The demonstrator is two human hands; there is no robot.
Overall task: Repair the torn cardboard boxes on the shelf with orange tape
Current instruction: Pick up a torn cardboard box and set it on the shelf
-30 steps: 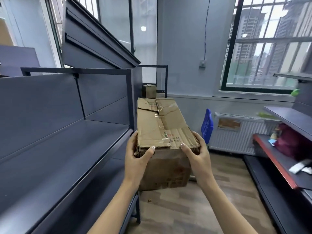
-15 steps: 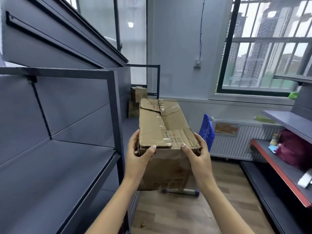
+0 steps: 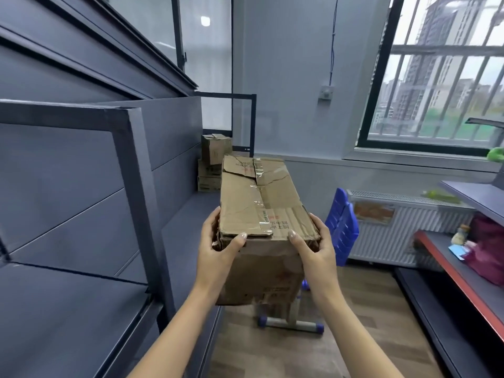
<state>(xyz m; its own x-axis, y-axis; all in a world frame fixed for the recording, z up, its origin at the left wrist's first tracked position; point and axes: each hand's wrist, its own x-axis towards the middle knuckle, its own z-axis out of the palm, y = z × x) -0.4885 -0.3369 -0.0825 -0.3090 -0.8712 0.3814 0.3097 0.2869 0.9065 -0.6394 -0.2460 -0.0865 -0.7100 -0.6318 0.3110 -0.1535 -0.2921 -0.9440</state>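
While you carry the torn box [image 3: 261, 203], no orange tape is visible.
Your left hand [image 3: 218, 248] and right hand [image 3: 316, 246] grip its near corners; next, set it down.

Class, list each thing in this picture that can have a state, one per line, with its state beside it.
Box: held off the shelf, top flaps torn, old clear tape, no orange tape.
Left hand: grips the box's near left corner.
Right hand: grips the near right corner.
Stacked boxes: on the shelf, top one's flap raised.
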